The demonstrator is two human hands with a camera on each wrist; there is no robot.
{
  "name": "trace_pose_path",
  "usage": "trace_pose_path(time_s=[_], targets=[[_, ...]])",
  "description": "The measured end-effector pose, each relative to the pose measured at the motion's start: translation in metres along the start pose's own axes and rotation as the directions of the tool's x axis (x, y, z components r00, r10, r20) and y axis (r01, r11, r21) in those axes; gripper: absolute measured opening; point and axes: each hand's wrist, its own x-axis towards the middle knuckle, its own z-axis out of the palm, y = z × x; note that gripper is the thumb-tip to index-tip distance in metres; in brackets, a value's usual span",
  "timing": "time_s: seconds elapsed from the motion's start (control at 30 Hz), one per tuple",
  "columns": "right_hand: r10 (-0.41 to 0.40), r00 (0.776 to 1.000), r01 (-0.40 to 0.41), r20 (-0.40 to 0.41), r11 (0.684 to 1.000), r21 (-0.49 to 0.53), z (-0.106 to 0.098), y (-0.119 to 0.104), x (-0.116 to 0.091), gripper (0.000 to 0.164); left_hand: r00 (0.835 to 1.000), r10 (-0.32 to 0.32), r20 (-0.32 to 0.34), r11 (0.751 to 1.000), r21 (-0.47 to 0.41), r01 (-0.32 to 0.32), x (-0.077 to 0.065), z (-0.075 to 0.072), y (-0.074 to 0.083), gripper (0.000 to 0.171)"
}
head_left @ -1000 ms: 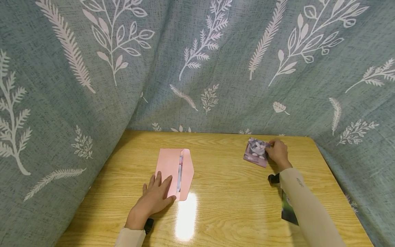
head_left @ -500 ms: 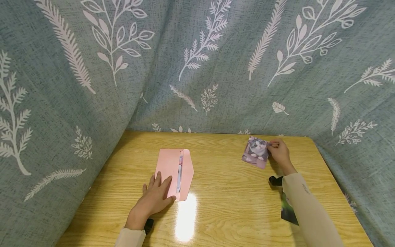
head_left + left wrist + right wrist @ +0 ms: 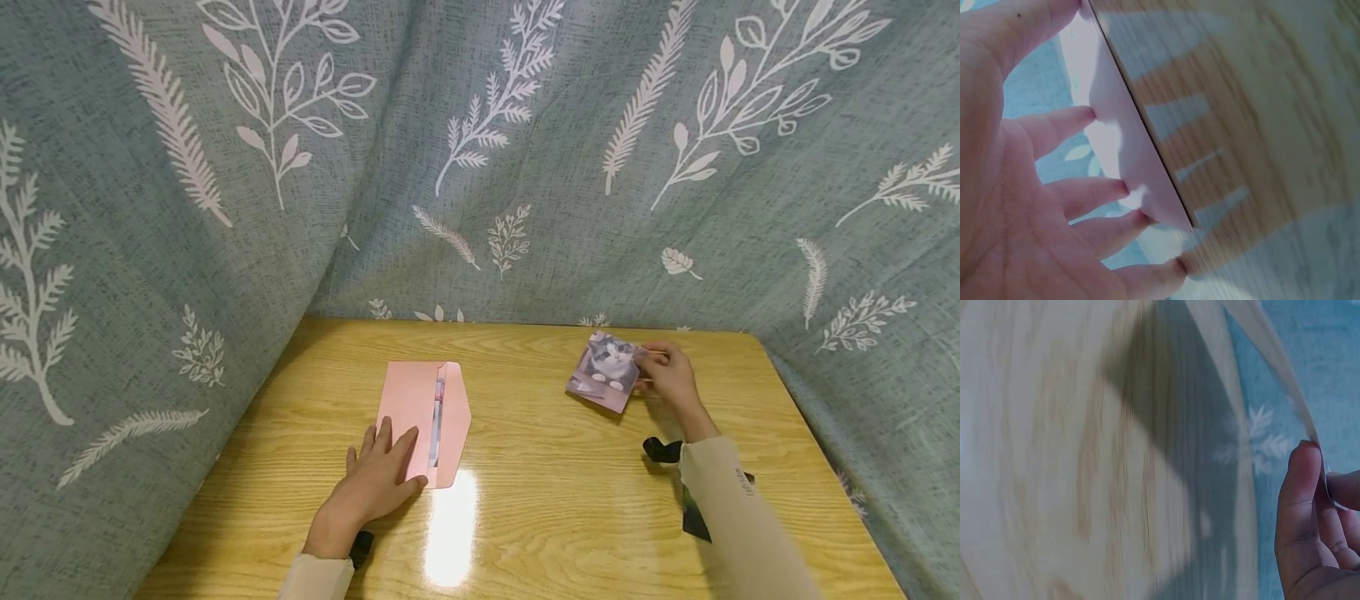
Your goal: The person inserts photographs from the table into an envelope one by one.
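Note:
A pink envelope lies on the left of the table, its pointed flap turned to the right. Something printed shows in its slit. My left hand rests on the envelope's near part with fingers spread; in the left wrist view the fingertips touch the pink paper. At the back right, my right hand pinches the right edge of a photo card with a grey-and-white cat on it. The right wrist view shows the card edge-on between thumb and fingers, raised off the wood with its shadow below.
A dark green picture card lies on the table at the right, partly hidden under my right sleeve. Patterned grey-green cloth hangs along the back and sides of the wooden table.
My right hand has moved a little to the left with the cat photo card, which has shifted left and tilted. The left hand and the envelope have stayed in place.

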Motion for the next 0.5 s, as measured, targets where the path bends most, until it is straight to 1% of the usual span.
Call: trace_pose_path(time_s=[0.03,0.07,0.17,0.23,0.37,0.5], targets=[[0.008,1.000,-0.008,0.003,1.000,0.000,0.003,0.000,-0.001,0.026,1.000,-0.001,0.000,1.000,0.001,0.001,0.000,0.000,0.000,0.076],[0.020,1.000,-0.020,0.002,1.000,-0.024,0.006,0.000,-0.002,0.030,1.000,-0.002,0.000,1.000,0.001,0.002,0.000,0.000,0.000,0.076],[0.036,0.999,-0.036,0.008,0.999,-0.013,0.015,-0.001,-0.003,0.038,1.000,-0.005,-0.002,1.000,0.003,0.005,0.000,0.000,0.000,0.076],[0.028,1.000,-0.028,0.014,1.000,0.001,0.021,-0.002,-0.004,0.041,1.000,-0.006,-0.004,1.000,0.005,0.006,0.001,0.000,0.000,0.076],[0.009,1.000,-0.009,0.018,1.000,0.015,0.032,-0.004,-0.007,0.042,1.000,-0.006,-0.004,1.000,0.007,0.006,0.001,0.000,0.001,0.076],[-0.011,0.999,0.010,0.035,0.999,0.031,0.042,-0.003,-0.008,0.039,1.000,-0.007,-0.004,1.000,0.010,0.007,0.001,0.001,0.000,0.076]])
